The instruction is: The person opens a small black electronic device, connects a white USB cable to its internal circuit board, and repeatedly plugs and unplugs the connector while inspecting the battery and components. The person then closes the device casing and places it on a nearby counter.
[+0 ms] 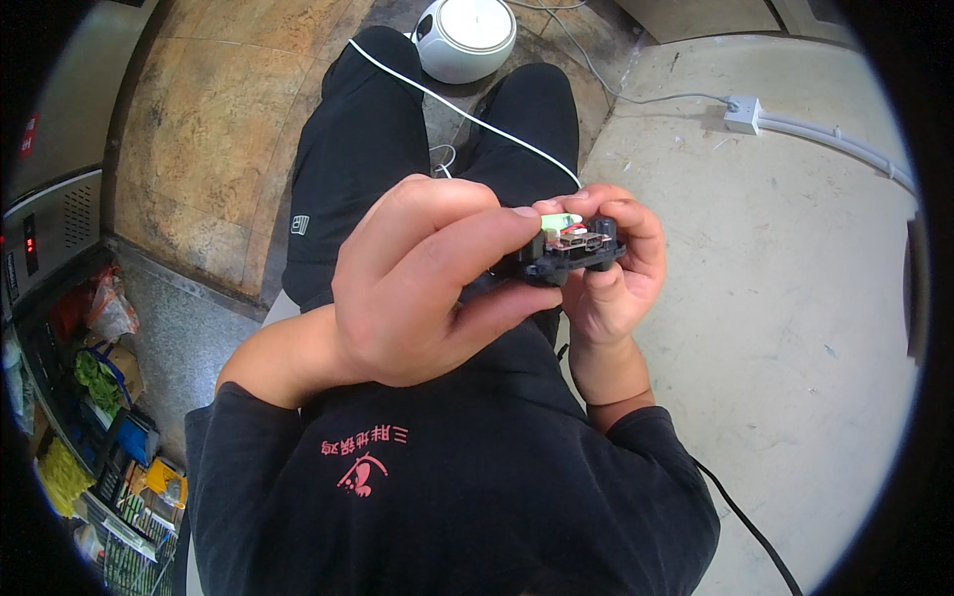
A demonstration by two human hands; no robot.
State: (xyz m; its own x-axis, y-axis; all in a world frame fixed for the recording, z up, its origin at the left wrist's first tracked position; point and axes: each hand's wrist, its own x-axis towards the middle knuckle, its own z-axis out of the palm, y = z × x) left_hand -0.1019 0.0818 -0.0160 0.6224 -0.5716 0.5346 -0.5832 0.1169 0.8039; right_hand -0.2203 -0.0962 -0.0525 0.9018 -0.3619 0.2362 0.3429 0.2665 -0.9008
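Above my lap, both hands hold a small electronic device with a black plastic housing (pixel 544 272). Its upper side is uncovered, showing a circuit board (pixel 577 240) with metal ports. A pale green part (pixel 559 221) and a short red wire lie beside the board. My left hand (pixel 417 276) pinches the device's left end, with fingers above and below it. My right hand (pixel 622 276) grips the other end, its fingertips behind and a finger or thumb below. My fingers hide parts of the housing at both ends. A white cable (pixel 462 112) crosses my legs and passes out of sight behind the right fingertips.
A white rounded appliance (pixel 469 45) stands on the tiled floor (pixel 201 134) by my knees. To the right, a wall socket (pixel 742 115) holds a plug with a grey cord. At left are a metal appliance (pixel 56 231) with a lit display and a cluttered rack (pixel 141 551) with bags and greens.
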